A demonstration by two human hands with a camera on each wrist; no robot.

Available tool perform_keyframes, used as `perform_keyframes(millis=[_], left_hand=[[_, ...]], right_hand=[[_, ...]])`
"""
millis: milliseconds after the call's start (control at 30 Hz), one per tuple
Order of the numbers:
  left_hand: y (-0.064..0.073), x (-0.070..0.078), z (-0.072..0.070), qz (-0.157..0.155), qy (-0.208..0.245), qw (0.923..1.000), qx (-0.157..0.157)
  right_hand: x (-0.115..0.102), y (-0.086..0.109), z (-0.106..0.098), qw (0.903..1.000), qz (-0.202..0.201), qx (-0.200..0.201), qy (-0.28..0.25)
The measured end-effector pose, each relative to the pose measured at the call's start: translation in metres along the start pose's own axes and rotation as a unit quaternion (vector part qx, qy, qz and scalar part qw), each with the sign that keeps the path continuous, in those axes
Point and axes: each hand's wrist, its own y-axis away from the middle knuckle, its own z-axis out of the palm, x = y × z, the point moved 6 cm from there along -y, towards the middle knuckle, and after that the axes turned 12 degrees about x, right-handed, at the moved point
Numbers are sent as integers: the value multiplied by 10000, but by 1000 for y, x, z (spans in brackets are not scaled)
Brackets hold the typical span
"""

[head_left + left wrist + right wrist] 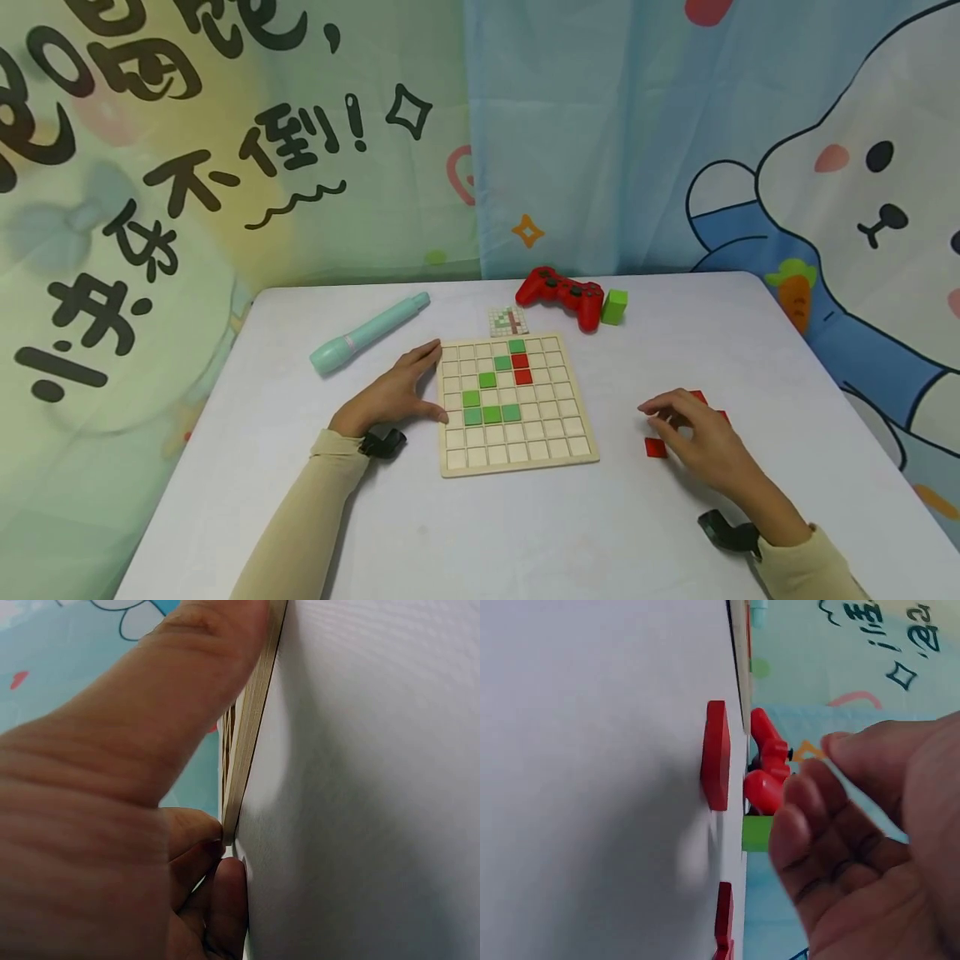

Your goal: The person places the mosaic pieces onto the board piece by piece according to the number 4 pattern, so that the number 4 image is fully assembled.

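Observation:
A wooden grid board [552, 447] lies on the white table, with several green tiles [491, 414] and two red tiles [521, 361] in its squares. My left hand [397, 390] rests against its left edge, thumb near the middle and fingers by the far corner; the thumb also touches the board's side [259, 697] in the left wrist view. To the right, my right hand [697, 437] hovers over loose red tiles [656, 448] with fingers loosely bent. In the right wrist view nothing shows between its thumb and fingers, and a red tile [716, 755] lies below. The hand partly hides other tiles.
A small pattern card [508, 322] lies just behind the board. Beyond it are a red game controller [561, 296] and a green block [614, 307]. A mint-green tube-shaped object [370, 333] lies at the back left. A printed curtain [555, 142] hangs behind the table.

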Motion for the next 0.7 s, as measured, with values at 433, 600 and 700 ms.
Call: perform_keyframes(millis=[433,600,700], left_hand=[[0,0,0,-36,-14,10000,3],[0,0,-1,-28,-2,10000,24],[0,0,-1,-43,-12,10000,4]], right_hand=[[22,23,-6,9977,365,-526,235],[24,25,-6,9968,338,-656,313],[26,25,-5,9955,407,-752,400]])
